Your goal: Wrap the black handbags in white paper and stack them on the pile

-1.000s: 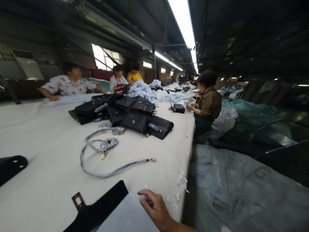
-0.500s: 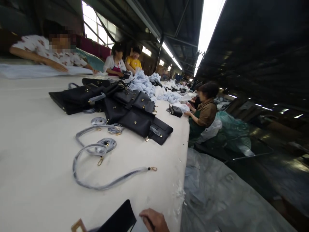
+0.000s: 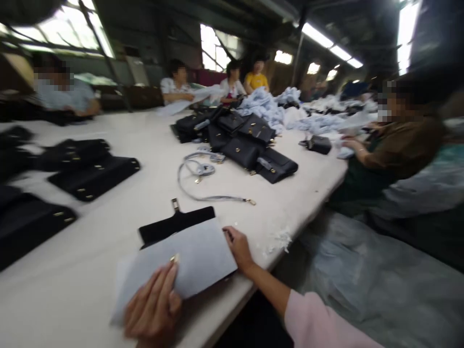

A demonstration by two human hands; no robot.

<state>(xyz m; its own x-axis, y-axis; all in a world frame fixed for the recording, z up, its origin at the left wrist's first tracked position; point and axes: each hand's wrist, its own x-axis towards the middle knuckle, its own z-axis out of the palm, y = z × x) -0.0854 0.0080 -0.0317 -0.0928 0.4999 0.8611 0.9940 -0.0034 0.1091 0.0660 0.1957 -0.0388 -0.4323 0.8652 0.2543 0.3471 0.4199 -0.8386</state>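
Observation:
A black handbag lies in front of me, its flap (image 3: 181,222) folded back away from me and a gold-buckled tab standing up. Over the bag's body is a pale grey protective sheet (image 3: 203,251), with a gold clasp (image 3: 175,258) showing through it. My left hand (image 3: 152,302) rests on the sheet, fingers stretched out together and their tips at the clasp. At the sheet's right edge, my right hand (image 3: 237,247) has its fingers curled and pinches the edge near the corner. The bag's underside is hidden.
Wrapped straps (image 3: 197,169) with gold hooks lie beyond the handbag. Behind them is a pile of black bags (image 3: 241,150); more black bags (image 3: 96,174) lie at left. Co-workers sit around the white table (image 3: 290,188), one close on the right (image 3: 398,140).
The view has swung left and down, bringing the handbag and both hands into sight. My left hand now lies on the sheet; my right hand is still at its right side.

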